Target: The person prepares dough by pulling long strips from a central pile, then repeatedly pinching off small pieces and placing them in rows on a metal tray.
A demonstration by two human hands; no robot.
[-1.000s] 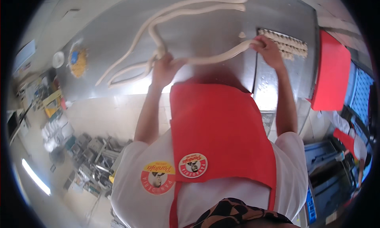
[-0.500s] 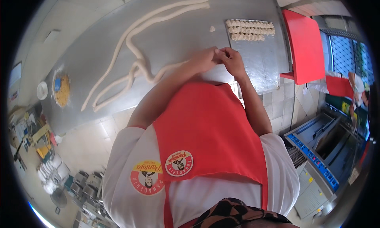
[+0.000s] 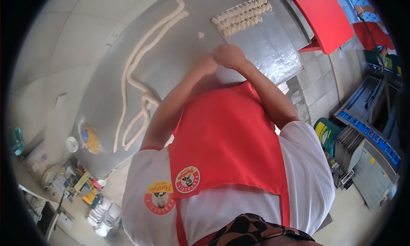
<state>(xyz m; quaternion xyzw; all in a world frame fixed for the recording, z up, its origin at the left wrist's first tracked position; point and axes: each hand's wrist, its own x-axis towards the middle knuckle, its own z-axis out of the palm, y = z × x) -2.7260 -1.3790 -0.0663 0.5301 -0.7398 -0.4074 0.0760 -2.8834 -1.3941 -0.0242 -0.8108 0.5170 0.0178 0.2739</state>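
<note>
My left hand [image 3: 207, 64] and my right hand [image 3: 230, 56] meet over the metal table [image 3: 102, 109], beside the near left edge of a metal tray [image 3: 275, 53]. Both are closed, their fingers turned away and partly blurred. A long pale dough rope [image 3: 147, 98] passes beneath my left forearm towards my left hand, which seems to grip its hidden end. Whatever lies in my right fingers is hidden. Short dough pieces [image 3: 242, 16] fill three rows at the tray's far end. One small dough lump [image 3: 200, 35] rests on the table, left of the tray.
At the table's left end are a yellow crumbly pile [image 3: 93, 144] with a blue object [image 3: 84, 136] and a white round container [image 3: 72, 144]. A red panel [image 3: 326, 19] stands beyond the tray. Another person in red [image 3: 373, 35] is at far right, near a blue-panelled machine [image 3: 369, 135].
The whole view has turned, so table and tray appear shifted left. My hands stay together; my right hand has rolled over, hiding its fingers.
</note>
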